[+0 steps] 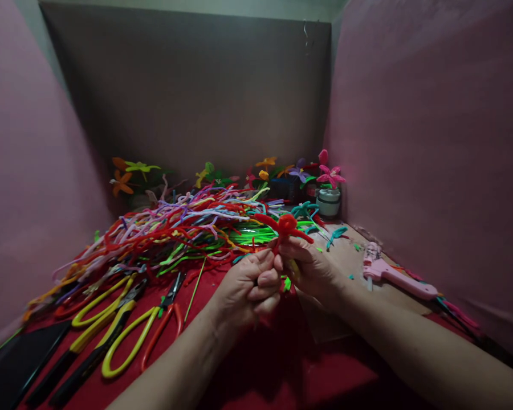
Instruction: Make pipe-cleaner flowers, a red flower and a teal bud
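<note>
A red pipe-cleaner flower (286, 224) with petals spread to both sides is held up at the middle of the view. My left hand (253, 283) is closed, its fingers and thumb pinching the flower's base from the left. From the right, my right hand (310, 263) pinches the same base, fingertips touching those of the left. The fingers hide the lower end of the flower. Just behind the hands lies a large heap of loose pipe cleaners (183, 219) in many colours, with a bright green bundle (256, 234) at its near right side.
Scissors with yellow and red handles (130, 347) and yellow-black pliers (106, 336) lie left on the red cloth (256, 370). A black flat object (21, 359) sits at far left. A pink glue gun (397, 277) rests right on a board. Potted pipe-cleaner flowers (331, 177) stand behind.
</note>
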Demonstrator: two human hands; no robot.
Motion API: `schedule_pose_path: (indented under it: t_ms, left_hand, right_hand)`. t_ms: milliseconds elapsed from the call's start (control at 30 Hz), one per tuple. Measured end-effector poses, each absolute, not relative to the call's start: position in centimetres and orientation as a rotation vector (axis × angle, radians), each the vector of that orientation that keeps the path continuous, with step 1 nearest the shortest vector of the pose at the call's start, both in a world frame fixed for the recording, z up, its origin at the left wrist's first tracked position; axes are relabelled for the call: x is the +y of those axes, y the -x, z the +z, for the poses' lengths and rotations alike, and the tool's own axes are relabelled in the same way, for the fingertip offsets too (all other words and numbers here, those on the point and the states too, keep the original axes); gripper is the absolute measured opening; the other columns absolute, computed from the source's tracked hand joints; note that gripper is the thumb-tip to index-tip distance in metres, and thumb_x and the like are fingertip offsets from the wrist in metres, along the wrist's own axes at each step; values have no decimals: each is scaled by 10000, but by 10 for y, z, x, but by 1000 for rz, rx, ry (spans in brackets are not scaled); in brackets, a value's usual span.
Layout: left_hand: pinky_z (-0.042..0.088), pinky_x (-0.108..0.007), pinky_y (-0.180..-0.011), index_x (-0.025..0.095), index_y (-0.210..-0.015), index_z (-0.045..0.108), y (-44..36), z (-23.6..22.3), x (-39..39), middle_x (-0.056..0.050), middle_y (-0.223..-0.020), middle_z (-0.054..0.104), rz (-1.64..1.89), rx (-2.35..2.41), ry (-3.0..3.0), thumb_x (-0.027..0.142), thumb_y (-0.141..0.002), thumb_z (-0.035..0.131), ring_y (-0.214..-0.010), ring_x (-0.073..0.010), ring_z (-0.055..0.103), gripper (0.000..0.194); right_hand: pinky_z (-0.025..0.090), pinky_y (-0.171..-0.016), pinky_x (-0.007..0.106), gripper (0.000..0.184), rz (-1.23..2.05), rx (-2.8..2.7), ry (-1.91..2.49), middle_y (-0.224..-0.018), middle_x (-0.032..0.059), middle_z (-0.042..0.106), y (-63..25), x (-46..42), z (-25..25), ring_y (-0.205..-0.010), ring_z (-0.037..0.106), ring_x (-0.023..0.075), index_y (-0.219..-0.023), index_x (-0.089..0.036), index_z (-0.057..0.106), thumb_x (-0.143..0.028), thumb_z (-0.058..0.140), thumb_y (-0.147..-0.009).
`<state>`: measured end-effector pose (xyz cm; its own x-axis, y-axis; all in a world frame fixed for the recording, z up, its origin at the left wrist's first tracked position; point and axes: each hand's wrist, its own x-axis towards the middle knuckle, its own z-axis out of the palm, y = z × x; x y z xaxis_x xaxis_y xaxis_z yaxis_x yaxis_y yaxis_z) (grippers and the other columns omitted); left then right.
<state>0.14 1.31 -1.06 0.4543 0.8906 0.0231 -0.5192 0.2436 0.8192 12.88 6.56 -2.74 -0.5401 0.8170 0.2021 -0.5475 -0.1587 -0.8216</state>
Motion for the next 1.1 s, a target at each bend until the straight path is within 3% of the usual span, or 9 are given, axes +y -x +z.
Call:
schedule_pose_path:
  t_ms: [167,267,367,533,667,867,1000,1100]
  left_hand:
    - [215,-170,-336,179,-780,529,-5,-10,16,76,-493,374,1119,907,-1230,353,-826,507,-333,-38,217,182]
    - [296,-215,-462,189,-731,543,-5,-16,18,18,-576,473,1336,1403,-1759,310,-810,523,-466,-93,409,146]
    - [308,-251,-564,196,-730,559,-5,-23,18,-17,-641,513,1381,1629,-2152,228,-818,482,-579,-136,465,121]
    - [288,-234,-540,200,-706,535,-5,-21,15,21,-573,461,1415,1576,-2031,194,-831,438,-504,-114,391,159]
    - [285,-210,-513,187,-643,529,-4,-14,15,32,-563,450,1436,1428,-1803,238,-809,492,-519,-97,374,178]
    - [178,-174,-383,165,-641,490,-5,-3,14,73,-479,340,1316,1171,-1340,288,-784,541,-389,-41,238,195]
    - [154,-146,-350,162,-704,478,-4,-3,12,92,-469,345,1219,807,-1045,306,-796,565,-339,-11,168,192]
    - [183,-134,-329,151,-753,507,-4,-6,10,102,-477,324,1162,615,-924,275,-820,544,-336,-5,110,146]
  right_hand:
    - [273,-438,196,135,1762,-1022,436,-486,-53,517,-128,69,-32,-430,386,55,-615,-166,619,-248,725,-593]
    - [269,-439,205,114,1701,-962,495,-507,-60,502,-126,70,-35,-439,364,54,-626,-176,628,-222,724,-587]
    - [262,-444,208,108,1659,-984,525,-500,-61,476,-124,69,-37,-447,340,55,-616,-182,633,-228,731,-616]
    - [324,-516,211,92,1619,-1144,420,-578,-47,524,-126,62,-31,-520,402,67,-683,-185,667,-216,739,-636]
    - [379,-619,229,193,1591,-1191,428,-710,-22,615,-128,61,-27,-628,493,92,-754,-190,698,-192,771,-576]
    - [255,-434,187,163,1615,-1140,455,-598,-27,581,-128,64,-27,-469,352,46,-770,-163,708,-246,729,-631]
    - [326,-461,173,119,1705,-1050,338,-614,-27,597,-125,65,-30,-518,473,61,-751,-177,692,-222,724,-646]
    - [386,-493,181,189,1846,-1041,258,-603,-19,611,-124,64,-32,-538,527,76,-820,-177,703,-283,720,-664]
